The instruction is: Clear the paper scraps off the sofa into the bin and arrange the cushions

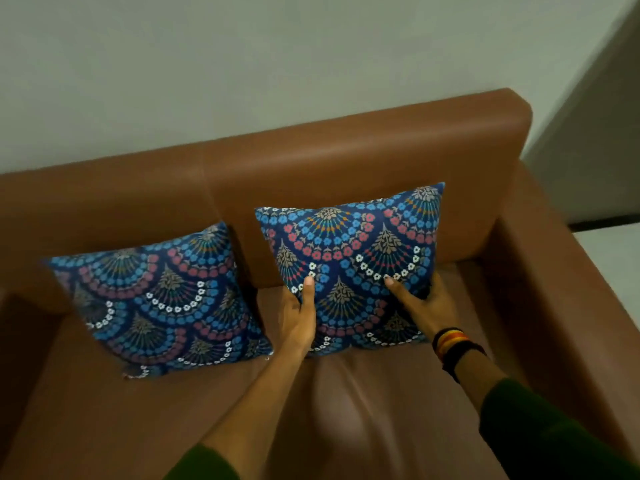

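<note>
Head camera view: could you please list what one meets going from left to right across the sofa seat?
Left cushion → left hand → right cushion → right hand → sofa armrest.

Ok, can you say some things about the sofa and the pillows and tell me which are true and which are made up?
1. Both hands grip the right cushion. True: the left hand and the right hand hold its lower part.
2. The left cushion lies flat on the floor. False: it leans on the sofa backrest.
3. Paper scraps cover the seat. False: none show.
4. The right wrist wears striped bands. True.
</note>
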{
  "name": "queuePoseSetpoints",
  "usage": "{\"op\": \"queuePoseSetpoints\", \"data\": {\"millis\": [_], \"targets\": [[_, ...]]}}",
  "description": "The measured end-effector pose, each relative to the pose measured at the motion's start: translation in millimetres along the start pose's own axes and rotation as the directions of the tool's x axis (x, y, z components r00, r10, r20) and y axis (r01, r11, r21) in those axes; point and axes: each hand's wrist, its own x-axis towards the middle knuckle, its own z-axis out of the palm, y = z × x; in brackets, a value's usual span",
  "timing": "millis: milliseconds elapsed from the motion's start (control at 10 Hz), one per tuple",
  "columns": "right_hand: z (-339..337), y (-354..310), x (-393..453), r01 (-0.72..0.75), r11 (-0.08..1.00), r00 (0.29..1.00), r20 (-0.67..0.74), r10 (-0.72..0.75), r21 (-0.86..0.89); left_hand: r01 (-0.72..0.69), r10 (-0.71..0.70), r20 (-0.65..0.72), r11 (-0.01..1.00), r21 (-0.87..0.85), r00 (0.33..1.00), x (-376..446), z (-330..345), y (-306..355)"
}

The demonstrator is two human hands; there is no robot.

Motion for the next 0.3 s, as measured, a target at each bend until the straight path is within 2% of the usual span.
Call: {"op": "queuePoseSetpoints", "data": {"millis": [100, 200, 300], "targets": [[23, 27, 16, -0.022, 1.000, 1.000, 0.020, 0.022, -0.015, 0.064, -0.066, 0.072, 0.998, 0.024, 0.995, 19, -11, -15], [30, 25, 20, -0.054, 0.998, 0.998, 0.017, 0.054, 0.017, 0.010, -0.014, 0.072, 0.998, 0.063, 0.997, 26, -17, -28], [29, 8, -23, 0.044, 0.998, 0.999, -0.025, -0.043, 0.041, -0.195, 0.232, -0.096, 0.935, 0.297, 0.968, 17, -30, -21]]}}
